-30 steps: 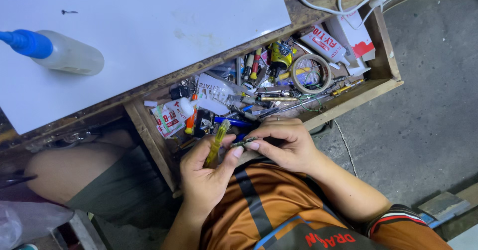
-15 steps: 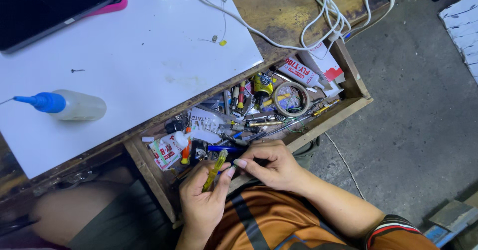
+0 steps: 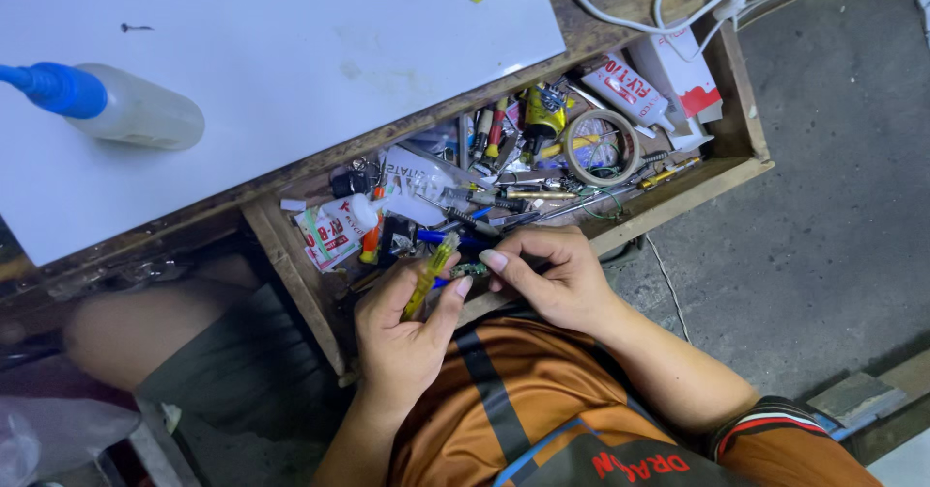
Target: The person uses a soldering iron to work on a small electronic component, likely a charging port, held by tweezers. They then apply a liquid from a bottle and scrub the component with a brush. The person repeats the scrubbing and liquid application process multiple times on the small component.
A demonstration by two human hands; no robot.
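Left hand (image 3: 407,322) clamped on yellow tool (image 3: 431,274), right hand (image 3: 552,279) pinching sm. green part (image 3: 472,270) over open drawer (image 3: 678,196), both kept close for fine work.

The drawer (image 3: 291,259) is bare, rough wood, scuffed along its edges. Over the surface lies a smooth, matt white sheet (image 3: 291,51), lightly smudged. The squeeze bottle (image 3: 136,114) looks like cloudy, semi-clear plastic with a glossy blue plastic nozzle. The screwdriver (image 3: 429,276) in the left hand (image 3: 407,337) has a see-through yellow plastic handle. The tape roll (image 3: 602,146) is shiny and tan. The floor (image 3: 833,206) is dull, gritty concrete. The shirt (image 3: 523,390) is smooth orange cloth with a slight sheen.
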